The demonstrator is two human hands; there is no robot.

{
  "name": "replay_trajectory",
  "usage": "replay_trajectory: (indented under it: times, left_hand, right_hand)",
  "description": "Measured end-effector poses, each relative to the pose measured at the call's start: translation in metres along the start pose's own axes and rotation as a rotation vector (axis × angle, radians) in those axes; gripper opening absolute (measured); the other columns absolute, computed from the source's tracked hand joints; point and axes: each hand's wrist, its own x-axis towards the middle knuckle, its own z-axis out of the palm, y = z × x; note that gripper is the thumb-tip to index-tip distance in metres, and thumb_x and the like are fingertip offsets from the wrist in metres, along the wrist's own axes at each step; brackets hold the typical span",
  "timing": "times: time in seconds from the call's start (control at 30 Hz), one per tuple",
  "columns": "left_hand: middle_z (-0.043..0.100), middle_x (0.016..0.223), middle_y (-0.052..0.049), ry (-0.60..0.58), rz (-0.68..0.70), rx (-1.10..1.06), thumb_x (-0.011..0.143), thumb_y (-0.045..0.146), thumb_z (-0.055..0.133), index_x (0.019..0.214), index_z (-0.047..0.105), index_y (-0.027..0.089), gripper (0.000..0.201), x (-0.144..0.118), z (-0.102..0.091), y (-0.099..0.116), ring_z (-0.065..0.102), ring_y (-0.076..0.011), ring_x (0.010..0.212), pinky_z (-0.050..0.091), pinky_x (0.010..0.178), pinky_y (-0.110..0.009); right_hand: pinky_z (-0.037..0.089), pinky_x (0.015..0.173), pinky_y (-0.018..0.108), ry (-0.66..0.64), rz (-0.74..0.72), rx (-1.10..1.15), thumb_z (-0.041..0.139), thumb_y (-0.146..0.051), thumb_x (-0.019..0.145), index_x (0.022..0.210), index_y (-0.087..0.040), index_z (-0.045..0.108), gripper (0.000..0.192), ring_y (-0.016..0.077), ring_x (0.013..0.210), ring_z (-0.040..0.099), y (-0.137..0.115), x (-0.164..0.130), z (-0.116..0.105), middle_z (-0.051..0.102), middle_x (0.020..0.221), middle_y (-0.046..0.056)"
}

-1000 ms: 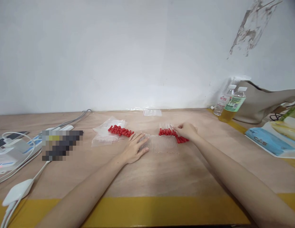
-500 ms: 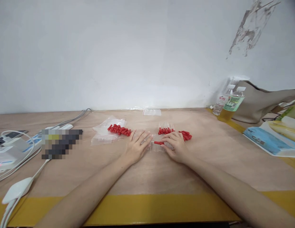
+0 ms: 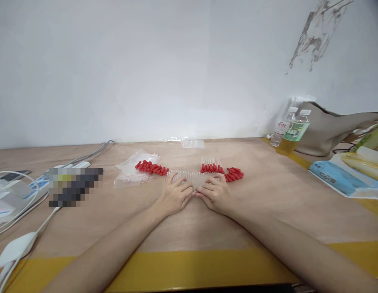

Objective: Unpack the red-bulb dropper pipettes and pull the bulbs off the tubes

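Both hands working the clear tube row mid-table

Left hand (image 3: pixel 174 195) and right hand (image 3: pixel 215 194) meet fingertip to fingertip over the clear tubes (image 3: pixel 192 178), fingers curled; can't tell what they pinch. Red caps (image 3: pixel 234 173) sit within easy reach

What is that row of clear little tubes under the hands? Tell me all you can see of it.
The row of clear tubes lies flat on the wooden table, between two heaps of red caps. The tubes look like thin see-through plastic, laid side by side in one band running left to right. The left hand and the right hand both rest their fingertips on its near edge, meeting at the middle. Whether the tubes are joined together cannot be told.
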Motion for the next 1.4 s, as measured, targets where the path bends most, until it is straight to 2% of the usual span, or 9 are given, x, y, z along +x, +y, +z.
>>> replay_trajectory:
  times: [0.23,0.57,0.7,0.83,0.93,1.07,1.17,1.27,1.4]
  left_hand:
    - [0.067,0.089,0.003,-0.013,0.007,-0.105,0.085,0.024,0.043,0.073,0.059,0.022,0.019,-0.002,-0.005,0.001,0.051,-0.0184,0.103,0.011,0.102,-0.05]
    - [0.067,0.092,0.004,-0.048,-0.027,-0.217,0.087,0.024,0.038,0.077,0.06,0.022,0.024,-0.007,-0.007,0.004,0.048,-0.0185,0.108,0.0,0.103,-0.051]
    - [0.068,0.089,0.004,-0.091,-0.061,-0.254,0.088,0.025,0.036,0.077,0.06,0.022,0.026,-0.008,-0.008,0.004,0.048,-0.0183,0.108,-0.001,0.104,-0.05]
    - [0.068,0.086,0.004,-0.109,-0.069,-0.256,0.088,0.024,0.036,0.08,0.06,0.022,0.026,-0.01,-0.009,0.004,0.047,-0.0169,0.109,0.001,0.104,-0.049]
    - [0.067,0.09,0.005,-0.067,-0.049,-0.22,0.088,0.024,0.038,0.08,0.06,0.022,0.023,-0.011,-0.008,0.004,0.049,-0.0168,0.107,0.006,0.104,-0.048]
    - [0.065,0.101,0.002,0.098,0.005,-0.095,0.084,0.024,0.046,0.088,0.061,0.022,0.015,-0.01,-0.002,0.001,0.052,-0.0174,0.102,0.025,0.099,-0.042]
    - [0.063,0.105,-0.001,0.208,0.109,0.029,0.082,0.017,0.049,0.104,0.056,0.02,0.023,-0.009,-0.001,-0.004,0.053,-0.0175,0.1,0.034,0.093,-0.036]
    - [0.065,0.098,0.0,0.246,0.199,0.114,0.082,0.013,0.049,0.104,0.054,0.018,0.023,-0.009,-0.002,-0.006,0.056,-0.0167,0.094,0.036,0.09,-0.034]
    - [0.067,0.079,0.001,0.239,0.177,0.112,0.082,0.017,0.05,0.089,0.057,0.018,0.01,-0.01,0.0,-0.004,0.059,-0.0152,0.083,0.037,0.084,-0.033]
  right_hand:
    - [0.035,0.062,0.028,0.013,-0.181,-0.035,0.045,-0.021,0.085,0.088,-0.014,0.062,0.018,0.0129,0.063,0.05,0.004,-0.006,0.001,0.059,0.063,0.003]
    - [0.042,0.066,0.028,0.022,-0.336,-0.063,0.044,-0.013,0.084,0.099,-0.009,0.057,0.02,0.0148,0.074,0.054,0.007,-0.009,0.001,0.063,0.078,0.007]
    - [0.043,0.07,0.03,0.084,-0.438,-0.104,0.042,-0.007,0.083,0.101,-0.007,0.056,0.023,0.0163,0.081,0.056,0.008,-0.007,-0.008,0.064,0.083,0.008]
    - [0.043,0.072,0.031,0.11,-0.47,-0.126,0.039,-0.006,0.083,0.102,-0.008,0.056,0.025,0.0172,0.085,0.056,0.009,-0.007,-0.012,0.064,0.084,0.008]
    - [0.041,0.071,0.03,0.111,-0.413,-0.104,0.04,-0.007,0.084,0.101,-0.01,0.057,0.024,0.0156,0.081,0.057,0.009,-0.01,-0.01,0.065,0.082,0.007]
    - [0.038,0.065,0.027,0.062,-0.162,0.031,0.045,-0.019,0.085,0.09,-0.013,0.06,0.017,0.012,0.067,0.057,0.004,-0.011,-0.006,0.065,0.07,0.004]
    - [0.034,0.066,0.027,0.014,-0.01,0.155,0.046,-0.023,0.085,0.086,-0.014,0.061,0.018,0.0102,0.062,0.057,-0.002,-0.009,-0.006,0.065,0.066,0.003]
    - [0.032,0.068,0.028,-0.014,0.032,0.218,0.045,-0.024,0.086,0.087,-0.016,0.061,0.019,0.0093,0.061,0.057,-0.005,-0.007,-0.008,0.066,0.068,0.002]
    - [0.031,0.069,0.027,-0.02,-0.03,0.196,0.044,-0.024,0.087,0.089,-0.016,0.061,0.019,0.0089,0.061,0.056,-0.002,-0.007,-0.008,0.065,0.066,0.001]
